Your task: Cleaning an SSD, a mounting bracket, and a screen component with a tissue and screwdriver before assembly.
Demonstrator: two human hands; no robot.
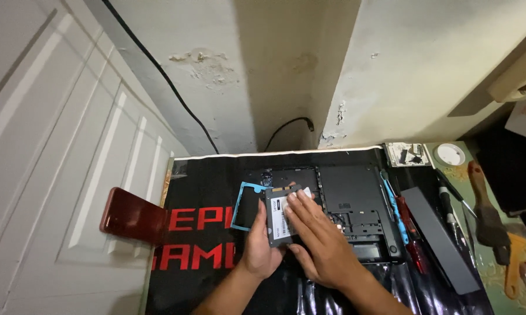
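Note:
A flat dark grey drive (279, 214) with a white label is held between both hands above a black mat (204, 175). My left hand (261, 248) grips its left edge from below. My right hand (315, 236) lies flat across the drive's top, fingers spread over the label. A thin blue frame (241, 201) lies on the mat just left of the drive. An opened black laptop base (347, 201) with its inner parts showing sits right behind the hands.
A blue tool (393, 204) and a red-handled screwdriver (409, 233) lie right of the laptop, beside a long dark panel (441, 239). A brush (489, 216), a white round lid (451, 154) and a small bag (408, 154) sit at the right. A white door (53, 146) stands on the left.

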